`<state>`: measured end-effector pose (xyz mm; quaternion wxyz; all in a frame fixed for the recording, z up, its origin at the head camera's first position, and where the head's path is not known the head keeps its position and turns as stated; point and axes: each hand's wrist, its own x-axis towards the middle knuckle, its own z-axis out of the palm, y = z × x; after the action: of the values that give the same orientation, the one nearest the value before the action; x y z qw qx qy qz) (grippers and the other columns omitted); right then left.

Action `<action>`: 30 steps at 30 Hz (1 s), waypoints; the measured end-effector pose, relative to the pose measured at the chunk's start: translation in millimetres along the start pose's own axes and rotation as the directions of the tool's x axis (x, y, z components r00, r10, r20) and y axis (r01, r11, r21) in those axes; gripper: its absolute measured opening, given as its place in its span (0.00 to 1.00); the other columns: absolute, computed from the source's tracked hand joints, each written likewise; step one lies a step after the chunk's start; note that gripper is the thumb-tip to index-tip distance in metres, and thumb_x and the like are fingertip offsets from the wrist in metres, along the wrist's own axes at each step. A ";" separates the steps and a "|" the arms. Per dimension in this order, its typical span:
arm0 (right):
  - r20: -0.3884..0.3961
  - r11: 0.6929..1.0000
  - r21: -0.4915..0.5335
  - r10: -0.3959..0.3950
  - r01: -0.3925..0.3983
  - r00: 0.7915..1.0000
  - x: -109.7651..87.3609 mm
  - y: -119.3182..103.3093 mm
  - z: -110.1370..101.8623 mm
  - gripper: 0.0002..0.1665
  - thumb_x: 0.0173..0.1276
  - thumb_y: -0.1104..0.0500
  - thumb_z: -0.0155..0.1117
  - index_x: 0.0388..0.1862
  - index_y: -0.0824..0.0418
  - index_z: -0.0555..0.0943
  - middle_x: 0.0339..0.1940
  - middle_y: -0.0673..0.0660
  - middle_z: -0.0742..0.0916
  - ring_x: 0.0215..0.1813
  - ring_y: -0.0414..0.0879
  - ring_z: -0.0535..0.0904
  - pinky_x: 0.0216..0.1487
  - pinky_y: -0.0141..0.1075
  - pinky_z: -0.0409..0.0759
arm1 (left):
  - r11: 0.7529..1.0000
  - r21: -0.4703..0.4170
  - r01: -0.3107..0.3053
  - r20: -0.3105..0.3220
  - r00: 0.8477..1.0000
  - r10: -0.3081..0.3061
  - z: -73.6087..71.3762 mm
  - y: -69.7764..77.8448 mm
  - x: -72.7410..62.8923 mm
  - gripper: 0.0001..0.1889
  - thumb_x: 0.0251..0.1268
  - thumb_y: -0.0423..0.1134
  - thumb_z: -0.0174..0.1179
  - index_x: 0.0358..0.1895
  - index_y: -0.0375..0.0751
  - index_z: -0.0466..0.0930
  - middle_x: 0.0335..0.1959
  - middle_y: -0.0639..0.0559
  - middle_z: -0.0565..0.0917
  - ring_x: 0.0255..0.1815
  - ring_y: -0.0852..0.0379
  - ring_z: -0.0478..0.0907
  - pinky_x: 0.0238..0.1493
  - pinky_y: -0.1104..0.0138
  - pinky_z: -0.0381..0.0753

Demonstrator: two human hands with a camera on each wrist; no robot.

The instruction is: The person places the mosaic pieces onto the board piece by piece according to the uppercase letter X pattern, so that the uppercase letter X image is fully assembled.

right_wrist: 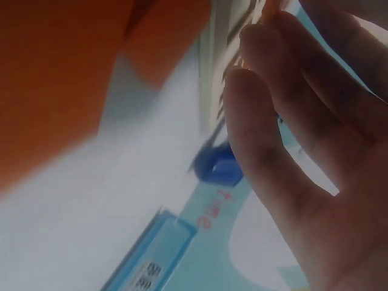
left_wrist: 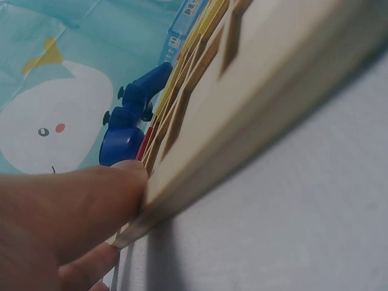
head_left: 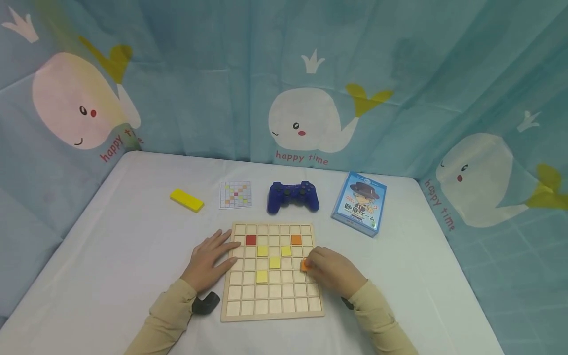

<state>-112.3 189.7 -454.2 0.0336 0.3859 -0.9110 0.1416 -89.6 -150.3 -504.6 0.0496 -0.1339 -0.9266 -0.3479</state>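
Observation:
A wooden grid board [head_left: 268,317] lies on the table, with a red tile [head_left: 250,240], an orange tile [head_left: 296,239] and several yellow tiles [head_left: 274,263] in its squares. My left hand [head_left: 207,264] rests on the board's left edge, fingers extended; the thumb [left_wrist: 91,197] touches the rim in the left wrist view. At the right side, my right hand [head_left: 333,270] pinches another orange tile [head_left: 304,266] over the board. Large blurred orange shapes [right_wrist: 54,73], close to the camera, fill the upper left of the right wrist view; I cannot tell whether the hand holds them.
Behind the board lie a yellow block [head_left: 187,200], a printed grid card [head_left: 235,195] with coloured squares, a blue game controller [head_left: 293,196] and a blue game box [head_left: 360,203]. A whale-print curtain [head_left: 199,98] hangs behind the table. A black curved object [head_left: 206,303] sits by my left wrist.

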 end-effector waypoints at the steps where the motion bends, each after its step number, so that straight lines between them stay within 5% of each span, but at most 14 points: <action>1: 0.002 1.000 0.006 -0.015 0.015 1.000 0.7 -1.9 1.1 0.08 0.59 0.57 0.71 0.36 0.55 0.81 0.36 0.46 0.83 0.39 0.38 0.80 0.41 0.31 0.81 | 1.000 -0.001 0.002 0.000 1.000 -0.002 0.0 0.0 -0.1 0.20 0.64 0.44 0.61 0.58 0.47 0.78 0.71 0.43 0.67 0.74 0.39 0.55 0.69 0.41 0.50; 17: -0.021 0.986 -0.009 -0.167 0.167 0.986 11.7 -29.8 14.2 0.08 0.59 0.59 0.72 0.35 0.55 0.81 0.35 0.46 0.83 0.37 0.38 0.80 0.41 0.27 0.80 | 1.000 -0.005 0.003 -0.002 1.000 -0.003 2.0 -2.8 0.2 0.20 0.63 0.45 0.61 0.58 0.48 0.78 0.71 0.44 0.67 0.74 0.40 0.55 0.69 0.41 0.50; 30: 0.058 0.992 -0.026 -0.120 0.122 0.991 18.4 -37.2 13.7 0.06 0.63 0.56 0.68 0.38 0.53 0.82 0.38 0.45 0.83 0.41 0.37 0.81 0.47 0.28 0.80 | 1.000 0.002 0.013 0.003 1.000 -0.013 0.3 0.2 0.1 0.20 0.64 0.45 0.61 0.58 0.48 0.78 0.71 0.44 0.67 0.74 0.40 0.55 0.69 0.41 0.50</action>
<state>-98.1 148.4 -455.6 0.0221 0.4436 -0.8885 0.1150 -89.6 -149.9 -504.7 0.0458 -0.1282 -0.9279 -0.3471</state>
